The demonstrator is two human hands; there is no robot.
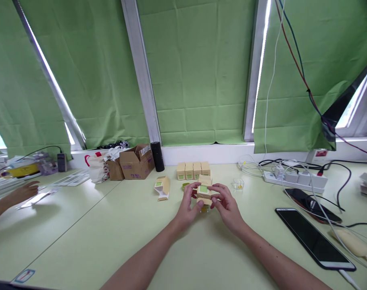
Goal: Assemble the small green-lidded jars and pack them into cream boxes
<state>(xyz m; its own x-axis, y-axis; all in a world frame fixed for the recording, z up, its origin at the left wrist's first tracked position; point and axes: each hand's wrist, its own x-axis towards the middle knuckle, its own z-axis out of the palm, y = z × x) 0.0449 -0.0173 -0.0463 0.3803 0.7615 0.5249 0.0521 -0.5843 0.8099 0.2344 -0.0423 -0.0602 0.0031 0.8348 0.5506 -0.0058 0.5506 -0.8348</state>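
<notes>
Between my left hand (188, 205) and my right hand (227, 205) is a small tan box (204, 190) with a green window, its top flap up. Fingers of both hands are closed on its sides. Just under the box, a small clear container (205, 208) with something yellow shows in part. A green round item (185, 186) lies behind my left fingers. Several similar tan boxes (193, 170) stand in a row behind. An open tan carton (162, 188) lies to the left, and a clear cup (238, 184) with yellow in it sits to the right.
A brown cardboard box (136, 163), a black cylinder (157, 156) and a white bag (97, 168) stand at the back left. Another person's hand (23, 194) is at far left. A power strip (295, 181), cables and phones (315, 237) lie on the right.
</notes>
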